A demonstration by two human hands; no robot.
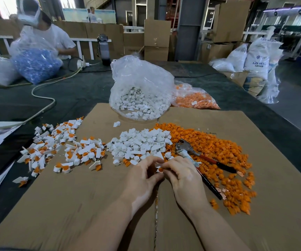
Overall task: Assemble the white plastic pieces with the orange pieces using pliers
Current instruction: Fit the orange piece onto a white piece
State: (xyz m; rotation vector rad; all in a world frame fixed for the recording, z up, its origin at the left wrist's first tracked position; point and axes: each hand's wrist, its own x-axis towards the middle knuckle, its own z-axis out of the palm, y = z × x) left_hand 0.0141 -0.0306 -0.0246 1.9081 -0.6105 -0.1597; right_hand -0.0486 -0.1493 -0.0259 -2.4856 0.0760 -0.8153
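Fingers of the left hand [142, 175] and right hand [179, 173] are curled inward and meet at a small white-and-orange piece [159, 169], pinched between both sets of fingertips. Whether the orange insert is fully seated cannot be told; the part is small and partly covered.

The pliers [200, 158] lie unheld just beyond and to the right of the right fingers, on the orange pile [218, 151]. The loose white pile [140, 144] sits just beyond the fingertips. Finished pairs [64, 147] lie well to the left of the left fingers, on the cardboard [73, 205].

Recommendation: align the insert squarely by hand before reaching for the tool. Keep the left pinch on the white body, clear of the jaws. Squeeze steadily; a crooked start is likely to deform the plastic.
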